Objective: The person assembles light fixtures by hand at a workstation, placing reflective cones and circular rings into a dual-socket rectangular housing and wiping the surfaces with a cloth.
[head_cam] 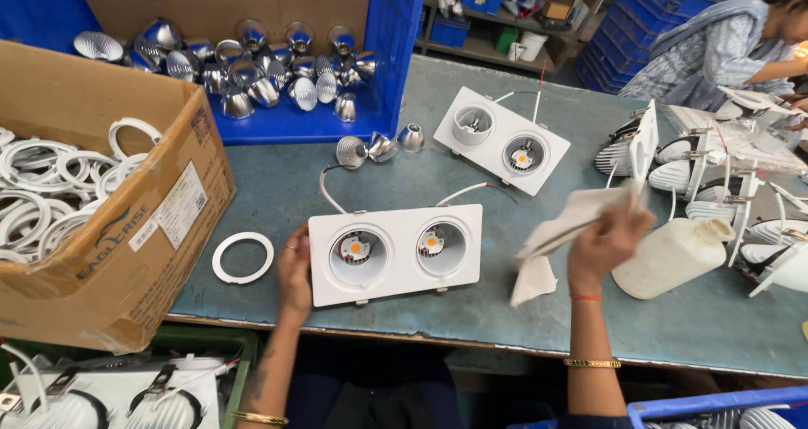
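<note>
1. The left hand [294, 271] rests against the left edge of a white twin-lamp light fitting [396, 252], fingers curled on its rim; this looks like a steadying hold, so the fitting stays put on the table [278, 185].
2. The fitting lies face up near the table's near edge, both round lamp openings upward, which leaves them open to reach from above.
3. The right hand [608, 237] is closed around a pale cloth [555, 235], lifted above the table just right of the fitting; the cloth hangs loose below the grip.
4. A whitish plastic bottle [673, 256] lies tilted just right of that hand, within easy reach.
5. A loose white ring [242, 257] lies left of the fitting, beside a cardboard box [109, 227] full of such rings.
6. A second fitting [502, 140] lies farther back, and shiny reflector cups [252, 76] fill a blue tray at the far left.
</note>
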